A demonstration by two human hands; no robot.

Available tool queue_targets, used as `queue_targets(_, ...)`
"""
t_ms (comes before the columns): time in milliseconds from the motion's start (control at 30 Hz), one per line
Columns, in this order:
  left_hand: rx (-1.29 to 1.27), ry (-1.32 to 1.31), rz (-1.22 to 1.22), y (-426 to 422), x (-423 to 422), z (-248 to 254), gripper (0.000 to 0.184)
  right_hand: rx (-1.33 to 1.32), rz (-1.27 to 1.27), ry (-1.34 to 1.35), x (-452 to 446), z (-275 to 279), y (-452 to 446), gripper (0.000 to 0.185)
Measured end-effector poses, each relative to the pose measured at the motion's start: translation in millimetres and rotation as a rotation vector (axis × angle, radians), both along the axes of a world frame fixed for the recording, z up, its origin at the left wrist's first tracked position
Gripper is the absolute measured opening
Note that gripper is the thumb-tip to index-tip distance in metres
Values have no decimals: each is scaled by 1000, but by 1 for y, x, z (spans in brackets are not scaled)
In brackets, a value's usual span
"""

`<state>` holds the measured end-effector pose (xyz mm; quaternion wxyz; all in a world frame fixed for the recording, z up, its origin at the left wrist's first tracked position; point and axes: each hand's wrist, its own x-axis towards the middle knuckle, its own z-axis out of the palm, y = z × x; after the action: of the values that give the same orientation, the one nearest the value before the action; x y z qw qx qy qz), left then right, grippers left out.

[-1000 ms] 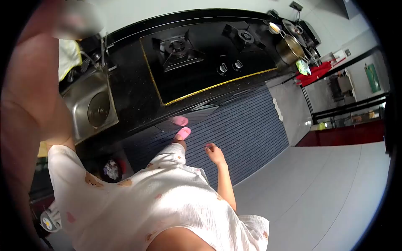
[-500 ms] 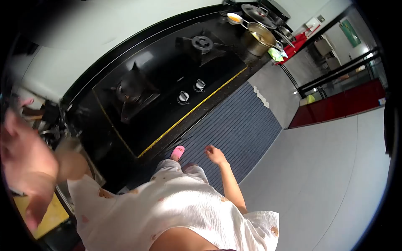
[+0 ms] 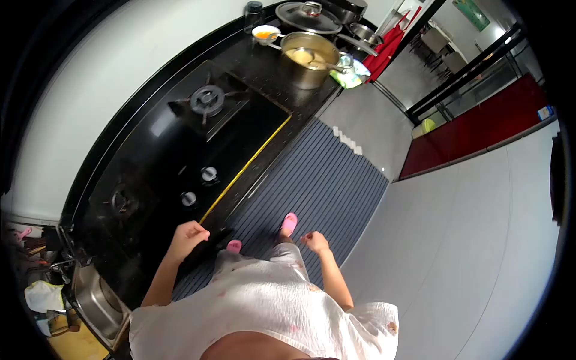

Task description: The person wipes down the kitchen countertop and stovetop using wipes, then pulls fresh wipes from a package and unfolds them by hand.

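Observation:
My left hand (image 3: 188,237) hangs in front of the cooktop's near edge, fingers loosely curled in, with nothing visible in it. Beyond it lies the black gas cooktop (image 3: 162,159) with two silver knobs (image 3: 209,174) and a yellow strip (image 3: 245,168) along its front edge. My right hand (image 3: 315,242) is over the ribbed floor mat (image 3: 318,186), its fingers also curled, touching nothing. Past the far burner (image 3: 207,100), a steel pot (image 3: 303,75) stands on the counter with pale liquid and a ladle (image 3: 306,57) in it.
Beside the pot are a small bowl (image 3: 266,35) with orange contents, a dark jar (image 3: 254,16) and a lidded pan (image 3: 309,17). A red cloth (image 3: 387,47) hangs at the counter's end. The sink (image 3: 99,303) is at lower left. A red panel (image 3: 468,129) stands beyond the mat.
My left hand has come down from the far left to the cooktop's front edge. The view has shifted toward the pot, and both pink slippers now show on the mat.

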<state>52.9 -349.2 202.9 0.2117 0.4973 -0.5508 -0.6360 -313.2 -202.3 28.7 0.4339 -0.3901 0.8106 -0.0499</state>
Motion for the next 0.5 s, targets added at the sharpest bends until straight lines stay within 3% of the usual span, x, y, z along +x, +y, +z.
queue_targets(167,71,25,-53,-8,-115,-45,15,-14,-27,-37,-95,16,-40,37)
queue_targets(300,162,50,54,-16,-170,-53,21,-119,-222,-401,-167,5,-80,50)
queue_targets(400,340,115,268,-19,-192,-57,20,-302,-401,-701,-216,4,-131,41)
queue_targets(433,294,87,320,-21,-203,-60,19,-378,-437,-754,-230,10,-154,35)
queue_targets(500,200,34,416,-30,-225,-69,17,-595,-390,-658,-253,34,-203,24)
